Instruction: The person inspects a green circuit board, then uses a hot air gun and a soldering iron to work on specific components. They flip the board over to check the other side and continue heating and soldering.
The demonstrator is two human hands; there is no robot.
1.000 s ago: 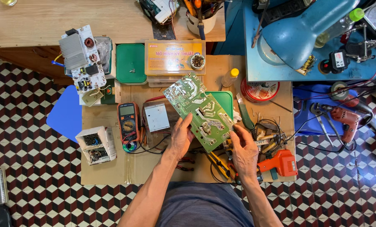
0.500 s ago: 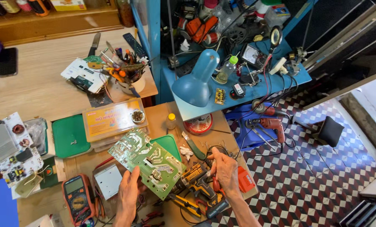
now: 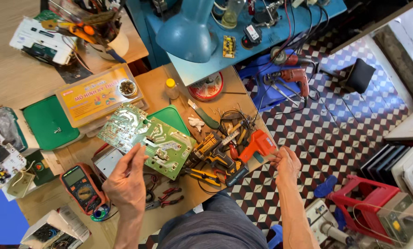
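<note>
Swung rightward since half a second ago, right hand (image 3: 286, 163) now off the surface edge, fingers loosely curled on nothing | left hand (image 3: 125, 182) pinching green circuit board (image 3: 146, 138), tilted up for inspection above surface (image 3: 179, 87) clutter

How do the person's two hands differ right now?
The left hand grips the green circuit board over the bench; the right hand holds nothing large. The left hand is above the clutter; the right hand is off the bench edge, beside the orange tool. Both are bare.
</note>
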